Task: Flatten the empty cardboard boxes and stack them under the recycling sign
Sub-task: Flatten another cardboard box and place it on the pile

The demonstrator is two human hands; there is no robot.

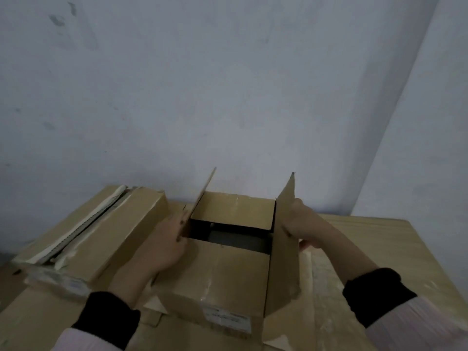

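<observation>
A cardboard box (222, 272) is being held open by two hands against a pale wall (228, 84).

Head view: the box is seen in the centre, on flat cardboard sheets (38, 323). Its upright left flap (202, 198) is clamped by the left hand (167, 247); its upright right flap (285, 239) is clamped by the right hand (301, 221). The near and far flaps are folded inward, leaving a dark gap. A second box (101, 234), taped shut, is seen just beside it at left.
</observation>
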